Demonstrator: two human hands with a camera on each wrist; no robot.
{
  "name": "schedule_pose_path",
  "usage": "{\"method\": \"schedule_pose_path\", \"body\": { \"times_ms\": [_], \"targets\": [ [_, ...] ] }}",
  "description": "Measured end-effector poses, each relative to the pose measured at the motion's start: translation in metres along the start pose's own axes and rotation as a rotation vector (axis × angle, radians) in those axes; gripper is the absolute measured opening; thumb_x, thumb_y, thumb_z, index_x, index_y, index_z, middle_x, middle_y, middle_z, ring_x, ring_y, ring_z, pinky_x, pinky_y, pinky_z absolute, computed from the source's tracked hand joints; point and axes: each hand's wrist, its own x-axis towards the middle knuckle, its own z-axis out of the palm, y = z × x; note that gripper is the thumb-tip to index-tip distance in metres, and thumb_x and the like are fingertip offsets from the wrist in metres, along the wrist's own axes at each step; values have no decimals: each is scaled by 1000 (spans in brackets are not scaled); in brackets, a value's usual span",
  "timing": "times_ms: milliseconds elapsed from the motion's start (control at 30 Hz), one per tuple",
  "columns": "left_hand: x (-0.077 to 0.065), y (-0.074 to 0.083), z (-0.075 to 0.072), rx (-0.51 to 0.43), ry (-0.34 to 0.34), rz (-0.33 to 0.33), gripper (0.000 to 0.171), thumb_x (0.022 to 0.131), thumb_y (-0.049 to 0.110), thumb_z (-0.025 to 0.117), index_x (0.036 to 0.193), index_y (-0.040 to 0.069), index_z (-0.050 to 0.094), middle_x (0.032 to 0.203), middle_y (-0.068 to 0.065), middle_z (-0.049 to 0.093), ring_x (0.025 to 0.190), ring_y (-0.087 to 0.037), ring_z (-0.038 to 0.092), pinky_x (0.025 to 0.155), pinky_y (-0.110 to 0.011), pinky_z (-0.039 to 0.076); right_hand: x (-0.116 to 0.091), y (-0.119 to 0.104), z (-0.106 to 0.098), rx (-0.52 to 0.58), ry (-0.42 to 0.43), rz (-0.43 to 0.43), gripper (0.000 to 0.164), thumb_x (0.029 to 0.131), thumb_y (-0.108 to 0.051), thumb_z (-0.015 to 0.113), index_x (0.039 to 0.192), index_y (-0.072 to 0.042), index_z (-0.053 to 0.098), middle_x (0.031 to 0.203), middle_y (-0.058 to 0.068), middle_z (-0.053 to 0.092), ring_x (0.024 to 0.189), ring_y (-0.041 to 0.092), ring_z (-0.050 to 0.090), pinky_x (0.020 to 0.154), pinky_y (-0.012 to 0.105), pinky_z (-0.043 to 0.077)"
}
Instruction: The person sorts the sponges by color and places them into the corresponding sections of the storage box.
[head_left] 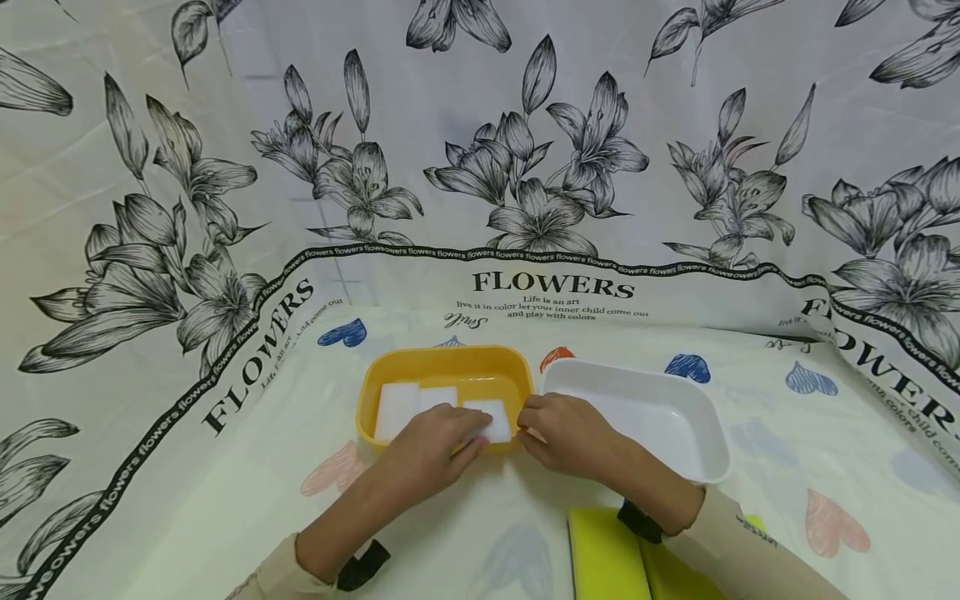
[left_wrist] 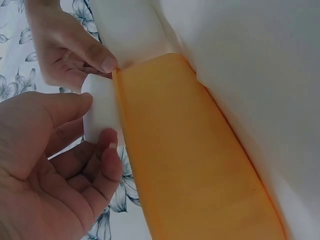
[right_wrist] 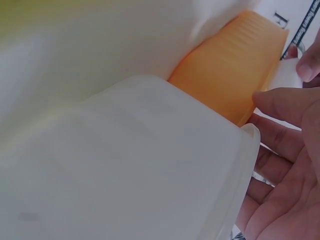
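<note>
A yellow tub (head_left: 390, 367) sits mid-table with flat white blocks (head_left: 397, 408) lying in it. My left hand (head_left: 435, 450) is at the tub's front rim and pinches one white block (head_left: 495, 421) between thumb and fingers; the left wrist view shows this block (left_wrist: 97, 115) held against the orange-yellow wall (left_wrist: 180, 150). My right hand (head_left: 558, 433) is at the tub's front right corner. Its thumb (left_wrist: 102, 60) lies on the rim and its fingers (right_wrist: 275, 102) touch the outer wall (right_wrist: 225, 70).
A white tub (head_left: 705, 433) stands directly right of the yellow one, almost touching it. A yellow-green slab (head_left: 607, 554) lies at the near edge under my right forearm. A heart-printed cloth (head_left: 225, 483) covers the table and floral cloth walls enclose three sides.
</note>
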Motion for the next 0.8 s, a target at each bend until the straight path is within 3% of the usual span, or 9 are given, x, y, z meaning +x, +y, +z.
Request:
{"method": "schedule_pose_path", "body": {
  "times_ms": [133, 267, 433, 600, 800],
  "targets": [
    [1, -2, 3, 28, 5, -31, 25, 96, 24, 69, 117, 10, 74, 107, 0, 74, 84, -15, 58, 76, -30, 52, 0, -1, 0, 1, -8, 11, 8, 87, -17, 78, 84, -12, 72, 80, -4, 63, 66, 10, 51, 61, 22, 49],
    [1, -5, 6, 47, 36, -29, 25, 96, 27, 69, 116, 13, 75, 106, 3, 74, 89, -15, 56, 80, -31, 51, 1, -1, 0, 6, -14, 18, 8, 87, -17, 78, 85, -12, 72, 81, -4, 64, 66, 10, 51, 61, 22, 49],
    [1, -9, 9, -6, 54, -17, 24, 96, 26, 69, 115, 13, 74, 108, 2, 73, 100, -19, 61, 89, -37, 51, 1, -1, 1, 5, -11, 15, 7, 87, -17, 78, 86, -12, 73, 82, -3, 65, 68, 11, 52, 62, 22, 50],
    [1, -13, 12, -69, 0, -58, 24, 99, 26, 65, 119, 13, 69, 112, 0, 71, 106, -21, 63, 94, -41, 51, 1, 0, 2, 7, 1, 3, 7, 87, -17, 78, 86, -12, 73, 82, -3, 65, 68, 11, 53, 63, 22, 50],
    [4, -16, 16, -88, -88, -96, 24, 103, 26, 57, 125, 16, 61, 103, 3, 66, 93, -15, 61, 87, -37, 53, 0, 0, 1, 5, 14, -2, 8, 87, -17, 78, 85, -12, 73, 81, -3, 65, 67, 11, 52, 61, 22, 49]
  ]
}}
